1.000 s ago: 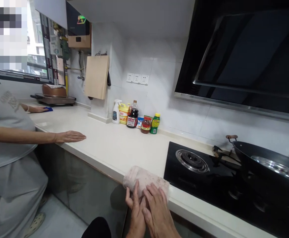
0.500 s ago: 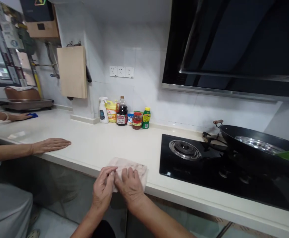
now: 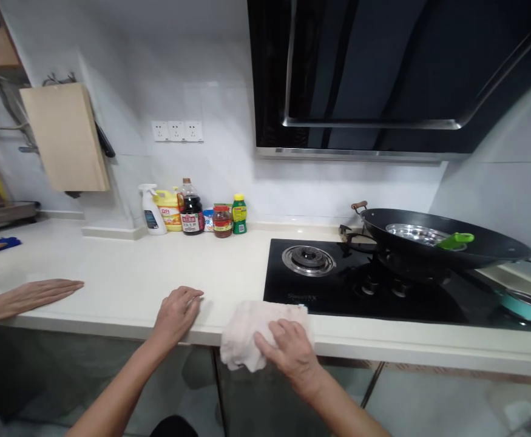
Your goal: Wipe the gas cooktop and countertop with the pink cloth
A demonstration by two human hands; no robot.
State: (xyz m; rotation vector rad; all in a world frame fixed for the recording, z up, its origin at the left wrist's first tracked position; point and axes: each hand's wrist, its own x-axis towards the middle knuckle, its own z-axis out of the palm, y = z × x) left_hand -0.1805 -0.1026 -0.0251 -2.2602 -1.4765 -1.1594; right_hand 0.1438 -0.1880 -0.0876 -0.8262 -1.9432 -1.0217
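Note:
My right hand point(image 3: 294, 355) presses with bent fingers on a pale pinkish-white cloth point(image 3: 242, 332). The cloth lies on the white countertop point(image 3: 165, 252), reaches the front edge of the stove, and hangs partly over the counter's edge. To the left, apart from the cloth, my left hand point(image 3: 177, 312) rests by the counter edge. Its fingers are loosely bent, and nothing shows in them. The black glass gas stove point(image 3: 320, 297) is just beyond my right hand.
A wok point(image 3: 488, 246) holds a metal strainer point(image 3: 408, 232) with a green handle. At the wall stand a spray bottle point(image 3: 153, 212), a soy sauce bottle point(image 3: 191, 212) and a red-lidded jar point(image 3: 222, 221). Another person's hand point(image 3: 49, 295) lies flat at left. A teal pot point(image 3: 526, 305) stands far right.
The view has turned right. My left hand has come off the cloth and moved apart from it. My right hand and the cloth have shifted right, to the stove's edge.

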